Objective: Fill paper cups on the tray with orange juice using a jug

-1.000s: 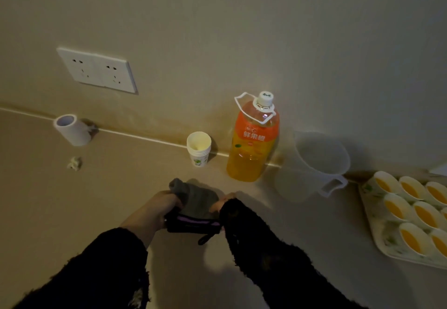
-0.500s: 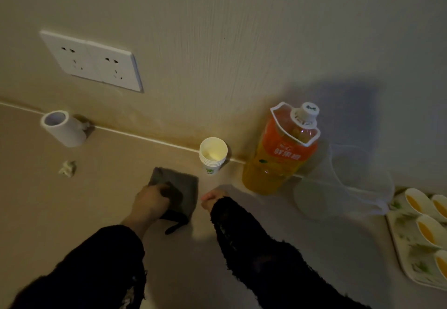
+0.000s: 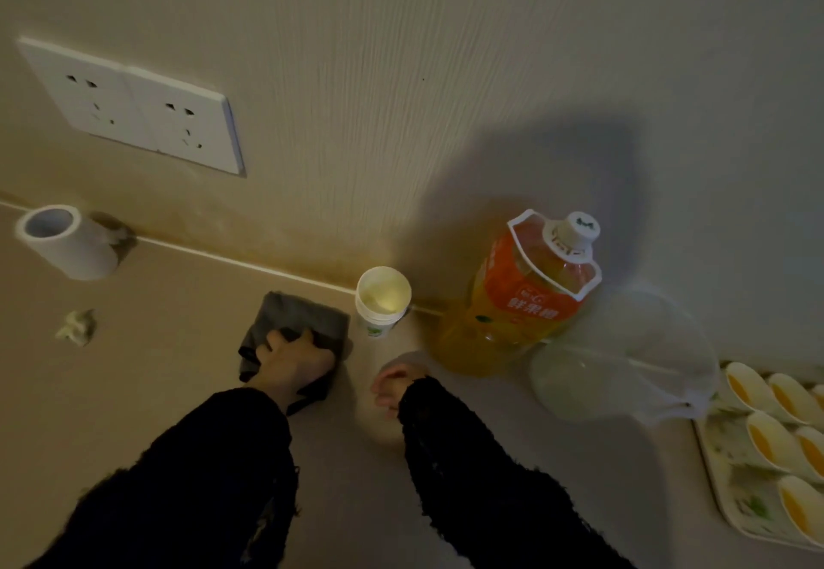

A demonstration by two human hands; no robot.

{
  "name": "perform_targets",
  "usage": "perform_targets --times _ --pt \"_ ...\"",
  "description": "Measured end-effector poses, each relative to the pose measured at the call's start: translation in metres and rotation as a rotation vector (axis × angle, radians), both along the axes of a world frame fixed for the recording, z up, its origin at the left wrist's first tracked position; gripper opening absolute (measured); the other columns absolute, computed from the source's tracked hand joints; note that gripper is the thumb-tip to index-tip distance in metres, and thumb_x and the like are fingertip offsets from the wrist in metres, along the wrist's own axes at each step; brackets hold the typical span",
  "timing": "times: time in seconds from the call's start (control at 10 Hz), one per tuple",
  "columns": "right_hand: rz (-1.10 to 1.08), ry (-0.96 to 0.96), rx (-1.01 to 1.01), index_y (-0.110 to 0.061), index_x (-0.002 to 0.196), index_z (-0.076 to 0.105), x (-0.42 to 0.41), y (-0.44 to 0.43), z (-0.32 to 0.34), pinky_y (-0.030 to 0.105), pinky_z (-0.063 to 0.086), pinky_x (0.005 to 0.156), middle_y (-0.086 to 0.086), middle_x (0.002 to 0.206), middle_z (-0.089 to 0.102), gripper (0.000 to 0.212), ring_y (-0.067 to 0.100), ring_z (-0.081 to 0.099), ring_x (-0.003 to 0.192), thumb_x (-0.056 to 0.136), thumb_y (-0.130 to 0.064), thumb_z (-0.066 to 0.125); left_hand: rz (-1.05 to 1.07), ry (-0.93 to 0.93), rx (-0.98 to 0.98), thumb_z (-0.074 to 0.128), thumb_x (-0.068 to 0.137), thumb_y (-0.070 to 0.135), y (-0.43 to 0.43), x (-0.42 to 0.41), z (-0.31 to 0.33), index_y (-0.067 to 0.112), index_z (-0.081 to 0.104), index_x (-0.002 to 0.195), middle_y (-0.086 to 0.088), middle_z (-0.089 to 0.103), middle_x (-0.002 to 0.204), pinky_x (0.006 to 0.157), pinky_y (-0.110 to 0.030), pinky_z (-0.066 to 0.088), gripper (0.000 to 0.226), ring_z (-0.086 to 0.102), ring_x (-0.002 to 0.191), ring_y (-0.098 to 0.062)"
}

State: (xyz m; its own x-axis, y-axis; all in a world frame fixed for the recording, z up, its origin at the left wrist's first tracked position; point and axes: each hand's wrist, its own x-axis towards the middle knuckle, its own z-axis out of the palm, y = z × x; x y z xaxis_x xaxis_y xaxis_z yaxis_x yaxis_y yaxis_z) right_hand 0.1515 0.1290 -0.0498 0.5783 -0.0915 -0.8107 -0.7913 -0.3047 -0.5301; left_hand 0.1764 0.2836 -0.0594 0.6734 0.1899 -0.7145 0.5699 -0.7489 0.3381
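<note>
Head view: left hand on cloth, jug off right

Left hand (image 3: 296, 361) grips grey cloth (image 3: 307, 316) on table (image 3: 156, 372), fingers curled into it. Right hand (image 3: 392, 383) just beside, loosely curled, empty. Clear jug (image 3: 624, 359) further right, apart from both hands, beside juice bottle (image 3: 521, 301). Filled paper cups (image 3: 769, 437) on tray (image 3: 724, 479) at right edge. Bare table left of cloth.

Dim, warm-tinted, wide-angle view.
A broad soft shadow lies on the wall (image 3: 535, 154) behind the bottle (image 3: 521, 305); the jug (image 3: 624, 363) looks smeared; lines bend toward the edges.
</note>
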Motion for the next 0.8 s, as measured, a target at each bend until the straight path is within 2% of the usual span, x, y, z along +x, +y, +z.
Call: perform_targets --times 0.1,0.3,0.5,0.6,0.7,0.8 --pt "-0.011 -0.03 0.017 -0.012 0.066 0.052 0.003 -0.004 0.002 0.016 0.038 0.04 0.004 0.07 0.056 0.031 0.011 0.05 0.052 0.095 -0.001 0.049 -0.003 -0.025 0.008 0.049 0.089 0.038 0.004 0.013 -0.003 0.029 0.016 0.149 -0.013 0.003 0.15 0.112 -0.048 0.015 0.069 0.003 0.139 -0.039" --pt "0.004 -0.035 0.022 -0.016 0.069 0.052 0.006 -0.001 0.003 0.019 0.04 0.052 0.0 0.073 0.056 0.028 0.01 0.052 0.062 0.095 -0.005 0.051 -0.006 -0.038 -0.015 0.043 0.092 0.033 0.006 0.038 0.0 0.027 0.019 0.148 -0.013 0.004 0.151 0.112 -0.047 0.012 0.062 0.002 0.14 -0.037" --pt "0.011 -0.064 0.024 -0.015 0.067 0.052 0.008 0.0 0.004 0.021 0.04 0.051 0.006 0.083 0.06 0.03 0.013 0.055 0.066 0.095 -0.004 0.048 -0.022 -0.032 0.002 0.052 0.085 0.042 0.016 0.049 -0.007 0.029 0.023 0.148 -0.015 0.004 0.152 0.113 -0.048 0.015 0.07 0.005 0.14 -0.039" --pt "0.011 -0.088 0.017 -0.014 0.067 0.051 0.009 -0.001 0.01 0.02 0.042 0.053 0.012 0.098 0.063 0.03 0.02 0.059 0.082 0.095 -0.002 0.049 -0.036 -0.013 -0.086 0.056 0.063 0.045 0.024 0.051 -0.01 0.022 0.043 0.136 -0.017 0.03 0.145 0.107 -0.048 0.032 0.078 0.028 0.132 -0.039" --pt "0.029 -0.124 0.052 -0.011 0.066 0.05 0.006 -0.005 0.024 0.013 0.043 0.045 0.019 0.108 0.062 0.032 0.017 0.057 0.071 0.096 0.001 0.047 0.069 -0.14 -0.284 0.055 0.083 0.014 0.02 0.04 -0.001 0.006 0.059 0.102 -0.018 0.058 0.113 0.087 -0.037 0.044 0.02 0.055 0.103 -0.034" --pt "0.098 -0.163 0.07 -0.01 0.068 0.051 0.0 -0.012 0.039 0.013 0.043 0.049 0.021 0.123 0.06 0.031 0.018 0.058 0.08 0.096 0.002 0.046 0.065 -0.27 -0.256 0.052 0.083 0.009 0.011 0.025 0.001 0.009 0.059 0.076 -0.019 0.063 0.095 0.076 -0.037 0.046 0.01 0.059 0.093 -0.037"
